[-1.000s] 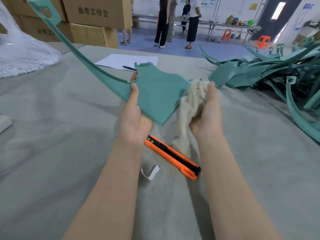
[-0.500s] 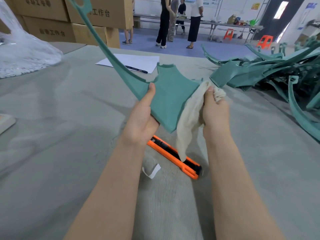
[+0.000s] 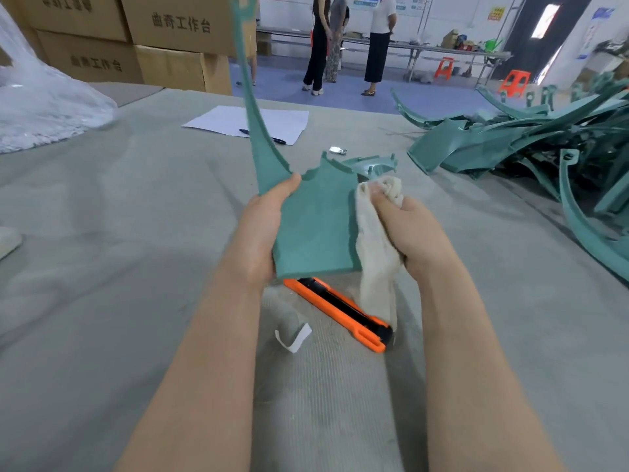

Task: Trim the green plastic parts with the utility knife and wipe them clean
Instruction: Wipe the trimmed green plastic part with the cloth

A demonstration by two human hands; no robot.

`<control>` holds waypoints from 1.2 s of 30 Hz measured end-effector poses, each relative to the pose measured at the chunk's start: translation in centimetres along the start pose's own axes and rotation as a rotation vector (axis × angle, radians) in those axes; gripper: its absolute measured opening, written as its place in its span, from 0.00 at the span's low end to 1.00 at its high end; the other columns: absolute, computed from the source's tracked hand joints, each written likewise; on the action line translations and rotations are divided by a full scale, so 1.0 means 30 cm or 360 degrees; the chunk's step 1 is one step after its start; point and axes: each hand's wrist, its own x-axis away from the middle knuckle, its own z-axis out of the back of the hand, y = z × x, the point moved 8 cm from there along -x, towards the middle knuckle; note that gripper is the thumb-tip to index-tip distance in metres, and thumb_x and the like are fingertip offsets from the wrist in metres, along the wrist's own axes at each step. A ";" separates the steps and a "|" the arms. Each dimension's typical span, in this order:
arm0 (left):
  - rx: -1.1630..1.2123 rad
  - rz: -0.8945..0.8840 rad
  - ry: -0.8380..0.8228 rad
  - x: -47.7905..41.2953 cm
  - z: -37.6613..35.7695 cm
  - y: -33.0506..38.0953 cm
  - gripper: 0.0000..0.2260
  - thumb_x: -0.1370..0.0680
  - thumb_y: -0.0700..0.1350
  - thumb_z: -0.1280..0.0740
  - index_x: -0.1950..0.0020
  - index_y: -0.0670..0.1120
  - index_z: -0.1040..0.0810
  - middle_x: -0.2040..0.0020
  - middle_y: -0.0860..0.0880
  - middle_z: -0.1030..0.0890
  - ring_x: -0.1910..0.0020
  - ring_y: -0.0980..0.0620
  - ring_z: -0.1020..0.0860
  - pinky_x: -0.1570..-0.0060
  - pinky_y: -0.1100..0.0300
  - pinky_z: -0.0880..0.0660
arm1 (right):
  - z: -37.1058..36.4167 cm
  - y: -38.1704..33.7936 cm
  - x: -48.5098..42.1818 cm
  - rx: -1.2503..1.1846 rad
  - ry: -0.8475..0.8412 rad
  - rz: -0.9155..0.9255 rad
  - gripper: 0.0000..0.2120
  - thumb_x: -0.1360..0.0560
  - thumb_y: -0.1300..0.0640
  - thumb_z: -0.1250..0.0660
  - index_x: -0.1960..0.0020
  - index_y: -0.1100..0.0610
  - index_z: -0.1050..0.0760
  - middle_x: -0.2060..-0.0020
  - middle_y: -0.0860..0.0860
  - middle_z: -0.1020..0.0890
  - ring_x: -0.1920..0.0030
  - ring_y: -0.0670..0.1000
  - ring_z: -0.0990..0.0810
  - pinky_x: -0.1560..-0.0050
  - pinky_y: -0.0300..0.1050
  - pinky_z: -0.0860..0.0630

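- Paper scrap (image 3: pixel 293 337) lies just nearer than the utility knife (image 3: pixel 337 313), which rests unheld on the grey table cover (image 3: pixel 102 267).
- Above the knife, the left hand (image 3: pixel 262 233) clamps the green plastic part (image 3: pixel 316 226) by its left edge, holding it upright for wiping.
- The right hand (image 3: pixel 405 226) bunches a white cloth (image 3: pixel 374 260) against the part's right edge.
- Beyond the knife the part's thin arm rises out of frame; room to swing lies left of the knife, while the pile of green parts (image 3: pixel 493 144) crowds its far right.

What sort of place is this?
Probably a factory or workshop floor: a pile of green plastic parts on the cloth-covered bench, stacked cardboard cartons behind it, a long work table beyond.
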 end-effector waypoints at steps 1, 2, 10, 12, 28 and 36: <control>-0.0058 0.0027 -0.0025 0.001 -0.002 -0.004 0.10 0.22 0.50 0.33 0.47 0.45 0.18 0.52 0.47 0.14 0.54 0.48 0.15 0.59 0.56 0.19 | -0.019 -0.022 0.006 0.0073 -0.0079 0.0121 0.17 0.22 0.46 0.36 0.64 0.56 0.24 0.71 0.47 0.22 0.66 0.46 0.23 0.59 0.45 0.26; -0.0100 0.0045 -0.0035 0.001 0.000 -0.006 0.11 0.23 0.50 0.33 0.47 0.45 0.18 0.52 0.47 0.14 0.54 0.48 0.15 0.57 0.56 0.19 | -0.039 -0.041 0.013 0.0123 -0.0144 0.0222 0.17 0.21 0.48 0.36 0.61 0.60 0.26 0.70 0.49 0.24 0.66 0.47 0.25 0.59 0.46 0.28; -0.0109 0.0119 -0.0084 0.001 -0.006 -0.014 0.12 0.23 0.50 0.33 0.44 0.44 0.18 0.50 0.46 0.15 0.53 0.48 0.16 0.54 0.56 0.19 | -0.035 -0.030 0.002 0.0132 0.0074 0.0116 0.20 0.19 0.47 0.42 0.65 0.57 0.31 0.71 0.52 0.28 0.65 0.51 0.30 0.61 0.45 0.32; -0.0109 0.0139 -0.0077 0.002 -0.003 -0.017 0.12 0.22 0.50 0.33 0.45 0.44 0.18 0.50 0.46 0.15 0.53 0.48 0.16 0.54 0.56 0.19 | -0.009 -0.023 -0.002 0.0080 0.0248 0.0081 0.19 0.18 0.48 0.42 0.64 0.56 0.30 0.70 0.51 0.26 0.65 0.50 0.29 0.62 0.44 0.32; 0.0472 0.0419 -0.0558 0.041 -0.090 -0.042 0.27 0.27 0.65 0.38 0.46 0.43 0.16 0.42 0.44 0.18 0.46 0.46 0.18 0.47 0.52 0.21 | 0.036 -0.027 -0.018 0.0295 0.0408 0.0178 0.20 0.18 0.50 0.43 0.64 0.59 0.30 0.72 0.50 0.29 0.70 0.48 0.33 0.67 0.44 0.37; 0.0297 0.0007 -0.0379 0.033 -0.169 -0.047 0.17 0.21 0.51 0.36 0.35 0.45 0.25 0.41 0.47 0.18 0.41 0.49 0.20 0.45 0.56 0.22 | 0.038 -0.005 -0.015 -0.0010 0.0553 0.0081 0.10 0.19 0.53 0.40 0.55 0.57 0.28 0.60 0.53 0.23 0.60 0.51 0.25 0.56 0.47 0.26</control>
